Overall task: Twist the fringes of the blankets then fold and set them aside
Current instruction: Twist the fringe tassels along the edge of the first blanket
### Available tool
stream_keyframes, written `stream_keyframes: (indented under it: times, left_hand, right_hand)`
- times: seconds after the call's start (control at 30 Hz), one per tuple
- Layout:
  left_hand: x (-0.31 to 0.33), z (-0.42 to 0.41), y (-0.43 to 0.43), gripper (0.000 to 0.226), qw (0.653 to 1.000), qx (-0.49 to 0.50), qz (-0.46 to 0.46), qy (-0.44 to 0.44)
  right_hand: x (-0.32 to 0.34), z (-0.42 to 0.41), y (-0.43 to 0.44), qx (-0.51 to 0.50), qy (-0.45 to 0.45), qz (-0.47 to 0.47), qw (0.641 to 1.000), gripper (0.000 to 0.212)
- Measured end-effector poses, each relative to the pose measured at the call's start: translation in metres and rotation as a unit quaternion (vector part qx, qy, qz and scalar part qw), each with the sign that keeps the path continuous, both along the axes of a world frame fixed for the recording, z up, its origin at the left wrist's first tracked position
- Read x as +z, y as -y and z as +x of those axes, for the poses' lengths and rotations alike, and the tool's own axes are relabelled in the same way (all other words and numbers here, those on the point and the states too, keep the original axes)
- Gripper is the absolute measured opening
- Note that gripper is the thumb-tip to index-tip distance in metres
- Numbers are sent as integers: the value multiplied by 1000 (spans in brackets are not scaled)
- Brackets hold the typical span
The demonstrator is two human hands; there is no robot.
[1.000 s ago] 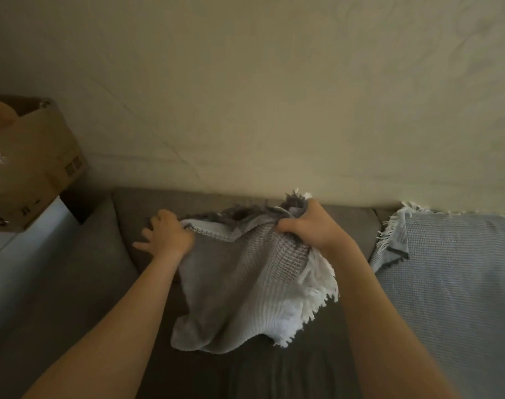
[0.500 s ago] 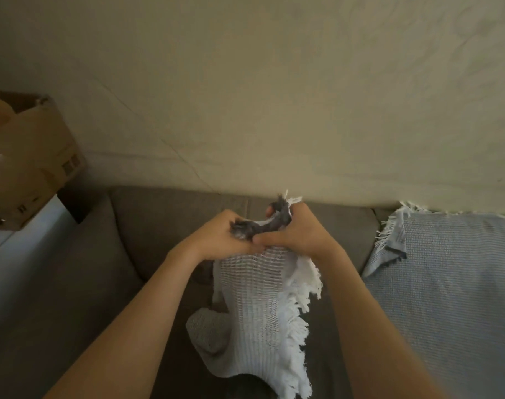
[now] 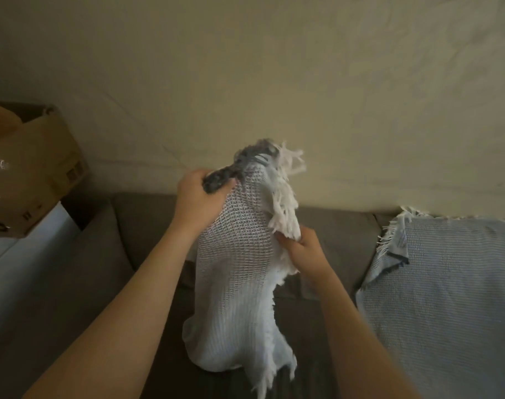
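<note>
A small white waffle-weave blanket (image 3: 236, 272) hangs in the air above the sofa, held up by both hands. Its top edge carries a dark grey fringe (image 3: 234, 171), bunched into a rope. My left hand (image 3: 200, 197) is closed around that grey fringe at the upper left. A white fringe (image 3: 285, 205) runs down the blanket's right side. My right hand (image 3: 304, 249) pinches this white fringe lower down, to the right of the cloth. A second, larger pale blue blanket (image 3: 447, 298) with a frayed white corner lies spread on the sofa at the right.
A grey-brown sofa (image 3: 136, 231) runs beneath everything, its backrest against a beige wall (image 3: 274, 82). At the left a cardboard box (image 3: 35, 174) sits on a white surface (image 3: 21, 254) beside the sofa arm.
The blanket has been lifted higher. My left hand now grips the grey fringe alone, and my right hand has dropped from the top edge to the white side fringe.
</note>
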State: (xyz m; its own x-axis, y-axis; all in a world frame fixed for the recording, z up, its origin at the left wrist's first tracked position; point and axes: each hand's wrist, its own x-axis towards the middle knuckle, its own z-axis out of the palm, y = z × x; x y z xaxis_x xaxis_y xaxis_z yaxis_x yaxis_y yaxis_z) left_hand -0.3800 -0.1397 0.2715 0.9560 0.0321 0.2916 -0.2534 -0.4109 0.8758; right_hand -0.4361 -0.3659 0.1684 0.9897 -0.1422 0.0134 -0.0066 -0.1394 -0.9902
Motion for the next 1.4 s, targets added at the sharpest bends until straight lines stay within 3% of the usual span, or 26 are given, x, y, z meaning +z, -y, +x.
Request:
stream_keyframes:
  times: [0.07, 0.13, 0.17, 0.23, 0.33, 0.4, 0.5, 0.57, 0.67, 0.77, 0.87, 1.03, 1.1, 1.23, 1.33, 1.4]
  left_hand:
    - [1, 7, -13, 32, 996, 5, 88, 32]
    - [-1, 15, -24, 11, 991, -6, 132, 23]
    - [-2, 18, -28, 2, 989, -13, 147, 8]
    - [-1, 17, -29, 13, 984, -45, 168, -27]
    - [5, 7, -23, 18, 983, -132, 84, -93]
    - [12, 0, -20, 22, 979, -162, 40, -119]
    - [26, -5, -13, 16, 979, -168, -40, -104]
    - [32, -1, -5, 4, 989, -121, -71, -53]
    - [29, 5, 7, 15, 998, -50, -41, 6]
    - [18, 3, 15, 14, 999, -42, 5, 20]
    - [7, -2, 15, 18, 998, -43, 48, 16]
    - [-3, -5, 2, 28, 992, -63, 90, -55]
    - [-11, -5, -2, 22, 991, -68, 87, -73]
    - [-20, -9, -3, 13, 994, -81, 37, -62]
    - [-21, -11, -3, 21, 991, -107, 26, -81]
    - [-22, -9, -4, 23, 990, -113, 31, -82]
  right_hand:
    - [17, 5, 2, 13, 30, -49, 998, 14]
    - [32, 8, 1, 30, 53, -66, 996, 11]
    - [38, 9, 0, 29, 57, -42, 997, 14]
    - [49, 13, 0, 24, 55, 34, 998, 15]
    - [71, 15, 2, 23, 15, 124, 992, 16]
    - [83, 18, 8, -7, -35, 156, 987, 33]
    - [93, 16, 18, 28, -32, 89, 995, 33]
    - [97, 9, 21, 84, -11, 67, 994, 28]
    - [89, 7, 20, 146, 21, -67, 987, 32]
    - [64, 13, 21, 97, 16, -191, 977, 43]
    - [42, 12, 25, 76, -2, -207, 975, 37]
    - [18, 7, 23, 187, -5, -190, 964, 42]
    - [9, 4, 18, 201, -32, -161, 966, 39]
    - [-9, 6, 7, 79, 2, -178, 981, 25]
    - [-13, -1, -12, -65, 29, -100, 992, 48]
    - [-18, -4, -24, -152, 68, -97, 981, 45]
